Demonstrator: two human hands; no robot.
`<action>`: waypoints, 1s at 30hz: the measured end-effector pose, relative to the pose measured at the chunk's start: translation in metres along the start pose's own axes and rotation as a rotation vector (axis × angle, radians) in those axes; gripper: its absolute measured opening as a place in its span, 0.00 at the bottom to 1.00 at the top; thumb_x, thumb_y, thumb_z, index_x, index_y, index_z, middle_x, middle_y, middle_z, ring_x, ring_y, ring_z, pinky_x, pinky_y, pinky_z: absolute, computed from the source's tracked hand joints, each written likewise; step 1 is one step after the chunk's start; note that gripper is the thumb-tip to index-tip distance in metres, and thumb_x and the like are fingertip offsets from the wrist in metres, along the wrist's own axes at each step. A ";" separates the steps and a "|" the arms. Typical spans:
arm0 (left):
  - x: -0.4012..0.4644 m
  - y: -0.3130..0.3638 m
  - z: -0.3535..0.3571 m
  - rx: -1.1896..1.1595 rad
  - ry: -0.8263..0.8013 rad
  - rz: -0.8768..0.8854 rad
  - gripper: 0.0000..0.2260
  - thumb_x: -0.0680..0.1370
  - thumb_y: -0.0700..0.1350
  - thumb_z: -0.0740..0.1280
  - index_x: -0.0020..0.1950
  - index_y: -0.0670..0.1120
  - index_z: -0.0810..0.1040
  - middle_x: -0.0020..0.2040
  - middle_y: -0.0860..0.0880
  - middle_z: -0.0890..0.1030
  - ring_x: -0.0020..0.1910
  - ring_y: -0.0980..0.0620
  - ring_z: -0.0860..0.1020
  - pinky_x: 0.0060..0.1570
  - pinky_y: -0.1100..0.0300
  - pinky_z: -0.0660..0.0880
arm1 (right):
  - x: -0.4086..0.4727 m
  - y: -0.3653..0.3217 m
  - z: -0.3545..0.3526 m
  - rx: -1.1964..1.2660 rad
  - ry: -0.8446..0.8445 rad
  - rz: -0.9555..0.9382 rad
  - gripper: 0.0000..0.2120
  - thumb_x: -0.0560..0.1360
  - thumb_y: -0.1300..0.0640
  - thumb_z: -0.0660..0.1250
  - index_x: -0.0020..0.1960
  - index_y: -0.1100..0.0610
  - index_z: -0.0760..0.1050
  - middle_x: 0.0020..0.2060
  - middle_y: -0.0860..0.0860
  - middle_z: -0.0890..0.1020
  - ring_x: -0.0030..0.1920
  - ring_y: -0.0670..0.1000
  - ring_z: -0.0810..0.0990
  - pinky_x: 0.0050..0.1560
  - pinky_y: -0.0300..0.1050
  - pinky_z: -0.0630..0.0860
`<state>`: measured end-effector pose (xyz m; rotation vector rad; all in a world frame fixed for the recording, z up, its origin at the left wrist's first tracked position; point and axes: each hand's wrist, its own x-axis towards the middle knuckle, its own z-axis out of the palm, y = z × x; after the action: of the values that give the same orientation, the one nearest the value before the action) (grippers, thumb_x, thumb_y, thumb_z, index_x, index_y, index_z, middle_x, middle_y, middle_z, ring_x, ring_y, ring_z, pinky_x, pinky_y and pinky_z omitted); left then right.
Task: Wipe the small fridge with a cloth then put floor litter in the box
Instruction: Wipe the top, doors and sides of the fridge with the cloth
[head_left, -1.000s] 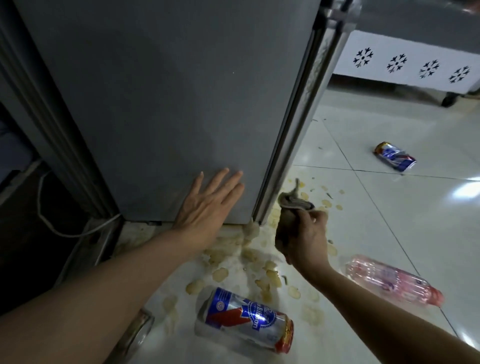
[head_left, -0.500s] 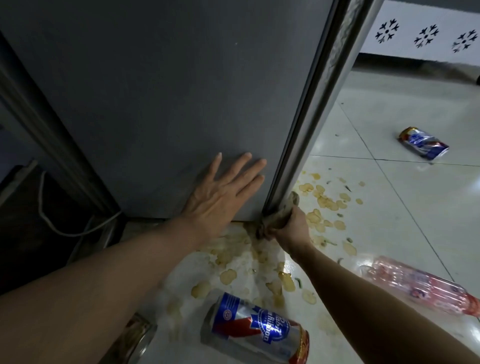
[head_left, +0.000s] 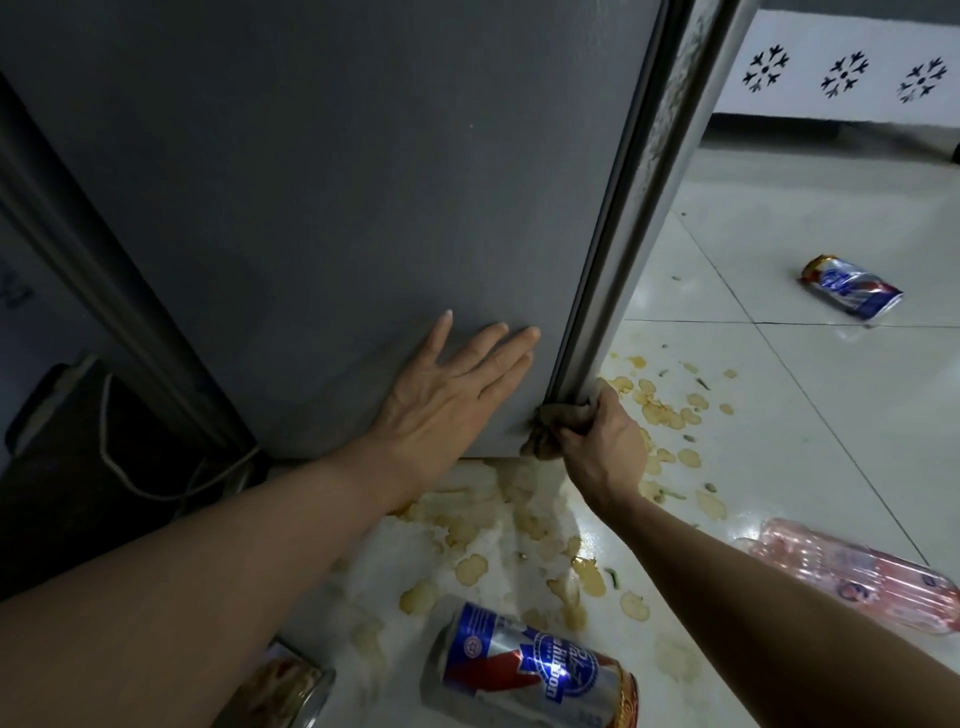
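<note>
Left hand (head_left: 457, 400), fingers spread, lies flat on the grey fridge (head_left: 337, 208); right hand (head_left: 597, 441) pinches a brown cloth (head_left: 558, 421) against its bottom corner. Three cans on the floor (head_left: 779, 415) (one cut off), one pink bottle (head_left: 857, 577).
</note>
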<state>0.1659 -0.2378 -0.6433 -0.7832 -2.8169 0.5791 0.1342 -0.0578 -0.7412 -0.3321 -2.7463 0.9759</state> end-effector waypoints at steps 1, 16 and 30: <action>0.001 -0.001 -0.006 -0.003 0.009 -0.011 0.37 0.66 0.35 0.42 0.75 0.45 0.34 0.75 0.49 0.30 0.76 0.47 0.39 0.70 0.38 0.40 | 0.002 -0.005 -0.007 0.009 0.033 -0.021 0.12 0.69 0.55 0.68 0.47 0.53 0.66 0.36 0.48 0.76 0.35 0.52 0.75 0.33 0.46 0.73; 0.007 -0.042 -0.094 0.085 0.141 -0.112 0.28 0.78 0.39 0.44 0.76 0.45 0.37 0.74 0.50 0.29 0.76 0.49 0.37 0.70 0.37 0.40 | 0.022 -0.107 -0.129 0.197 0.207 -0.181 0.10 0.71 0.48 0.68 0.48 0.48 0.69 0.40 0.47 0.78 0.42 0.53 0.78 0.47 0.58 0.77; 0.016 -0.074 -0.203 0.058 0.172 -0.203 0.31 0.78 0.40 0.55 0.76 0.42 0.41 0.77 0.48 0.37 0.76 0.46 0.40 0.70 0.37 0.44 | 0.038 -0.188 -0.220 0.208 0.307 -0.202 0.14 0.70 0.54 0.70 0.49 0.58 0.69 0.44 0.55 0.78 0.48 0.57 0.74 0.46 0.54 0.75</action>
<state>0.1697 -0.2221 -0.4269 -0.5027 -2.6657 0.5303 0.1305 -0.0592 -0.4493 -0.1501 -2.3273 1.0473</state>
